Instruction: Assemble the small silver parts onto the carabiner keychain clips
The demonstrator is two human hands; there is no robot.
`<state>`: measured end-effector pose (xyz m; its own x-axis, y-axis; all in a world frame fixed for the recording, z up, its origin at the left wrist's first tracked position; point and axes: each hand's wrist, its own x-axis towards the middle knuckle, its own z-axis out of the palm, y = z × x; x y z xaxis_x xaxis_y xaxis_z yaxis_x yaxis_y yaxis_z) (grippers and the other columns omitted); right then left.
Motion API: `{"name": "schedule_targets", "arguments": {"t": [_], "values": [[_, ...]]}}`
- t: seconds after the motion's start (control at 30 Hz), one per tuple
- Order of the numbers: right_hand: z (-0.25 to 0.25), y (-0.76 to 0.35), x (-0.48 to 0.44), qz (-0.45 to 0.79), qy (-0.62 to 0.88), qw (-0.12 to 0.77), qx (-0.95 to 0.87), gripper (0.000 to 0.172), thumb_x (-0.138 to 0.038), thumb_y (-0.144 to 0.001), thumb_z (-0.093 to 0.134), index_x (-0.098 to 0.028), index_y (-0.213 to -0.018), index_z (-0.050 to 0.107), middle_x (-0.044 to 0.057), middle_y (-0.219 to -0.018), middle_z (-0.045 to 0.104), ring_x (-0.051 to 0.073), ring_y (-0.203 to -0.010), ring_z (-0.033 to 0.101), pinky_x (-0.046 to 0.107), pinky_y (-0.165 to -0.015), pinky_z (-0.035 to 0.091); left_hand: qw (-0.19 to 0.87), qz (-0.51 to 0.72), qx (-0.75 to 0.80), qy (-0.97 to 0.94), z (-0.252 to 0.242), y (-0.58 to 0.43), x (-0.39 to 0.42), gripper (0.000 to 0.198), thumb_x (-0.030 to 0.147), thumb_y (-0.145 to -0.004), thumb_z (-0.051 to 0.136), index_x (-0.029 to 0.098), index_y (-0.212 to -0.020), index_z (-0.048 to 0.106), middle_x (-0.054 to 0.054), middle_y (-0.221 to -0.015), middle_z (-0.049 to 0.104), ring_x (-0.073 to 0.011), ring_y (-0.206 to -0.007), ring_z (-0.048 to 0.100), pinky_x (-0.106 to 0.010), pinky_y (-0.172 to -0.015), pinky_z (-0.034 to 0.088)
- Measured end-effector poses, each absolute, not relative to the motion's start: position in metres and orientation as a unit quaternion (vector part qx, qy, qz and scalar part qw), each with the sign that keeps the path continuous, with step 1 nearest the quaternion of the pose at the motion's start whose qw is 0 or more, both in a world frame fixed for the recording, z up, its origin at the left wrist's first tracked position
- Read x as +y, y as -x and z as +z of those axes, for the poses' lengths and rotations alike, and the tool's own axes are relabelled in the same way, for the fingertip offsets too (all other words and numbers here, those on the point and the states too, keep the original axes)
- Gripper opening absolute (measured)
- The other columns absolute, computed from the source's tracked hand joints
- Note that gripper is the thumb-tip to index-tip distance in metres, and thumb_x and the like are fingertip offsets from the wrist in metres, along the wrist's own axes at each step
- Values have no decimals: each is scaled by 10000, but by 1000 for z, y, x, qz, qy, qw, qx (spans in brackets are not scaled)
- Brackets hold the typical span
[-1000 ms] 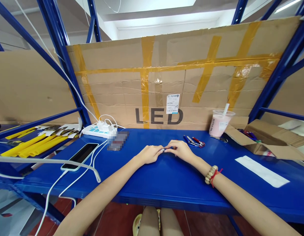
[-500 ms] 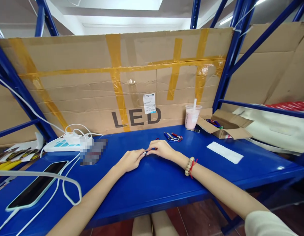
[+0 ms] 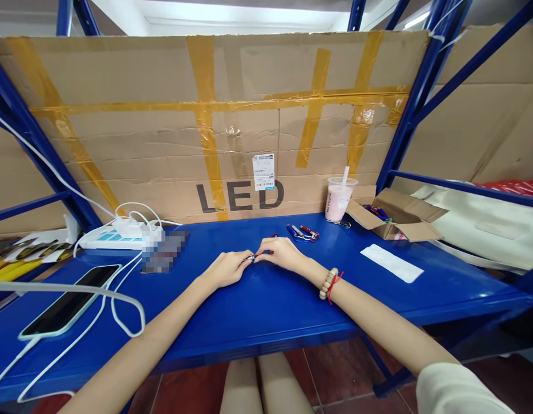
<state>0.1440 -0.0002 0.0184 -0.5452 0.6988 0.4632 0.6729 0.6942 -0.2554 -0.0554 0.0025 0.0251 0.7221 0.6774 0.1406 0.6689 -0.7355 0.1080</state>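
Observation:
My left hand (image 3: pixel 229 268) and my right hand (image 3: pixel 282 253) meet above the middle of the blue table. Both are closed, thumbs and fingers pinching a small shiny metal piece (image 3: pixel 251 257) between them. Most of that piece is hidden by the fingers, so its kind cannot be made out. A small dark red tip (image 3: pixel 273 235) pokes out behind my right hand. Just beyond, several small blue, silver and red metal tubes with clips (image 3: pixel 302 233) lie together on the table.
A pink drink cup with a straw (image 3: pixel 337 199) stands at the back, beside an open carton (image 3: pixel 404 217) of small coloured items. A white paper strip (image 3: pixel 391 263) lies at right. At left are a power strip (image 3: pixel 115 237), a phone (image 3: pixel 72 300) and loose white cables (image 3: pixel 137 328).
The view has tilted down a little, so the scene sits higher. My hands keep the same pinch around the small metal piece, with only slight finger movement.

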Motion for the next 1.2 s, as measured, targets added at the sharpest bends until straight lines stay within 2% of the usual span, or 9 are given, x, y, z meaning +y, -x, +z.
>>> {"name": "schedule_targets", "arguments": {"t": [0.23,0.57,0.87,1.07,1.2], "values": [[19,-144,0,36,396,276,-875,237,-403,-807,570,-198,-797,688,26,-822,666,128,-730,601,209,-612,369,17,90,366,-926,24,55,0,297,304,-940,257,233,-1048,524,-21,-1010,654,-196,-893,625,-266,-702,458],[15,-144,2,61,405,295,-863,359,-500,-822,497,-197,-789,686,34,-808,665,123,-662,573,226,-596,372,19,99,363,-926,24,56,-1,316,317,-946,239,228,-1081,510,-31,-1047,646,-204,-914,622,-285,-724,465],[16,-144,2,69,405,294,-863,346,-497,-812,513,-199,-785,687,32,-801,661,123,-666,576,226,-606,383,23,90,355,-930,26,57,-1,318,324,-946,233,235,-1062,517,-31,-1008,650,-201,-900,621,-277,-715,459],[16,-143,2,132,417,307,-846,304,-467,-797,552,-192,-791,684,6,-800,646,48,-440,490,217,-564,394,13,79,362,-929,28,56,-2,322,324,-949,219,222,-1055,505,-54,-1003,649,-218,-886,627,-289,-699,459],[15,-143,3,153,419,331,-832,322,-484,-768,579,-180,-755,687,8,-775,642,46,-429,489,209,-526,391,15,72,370,-926,28,55,-2,301,316,-948,223,223,-1070,482,-57,-1019,645,-210,-889,629,-275,-696,458]]}}
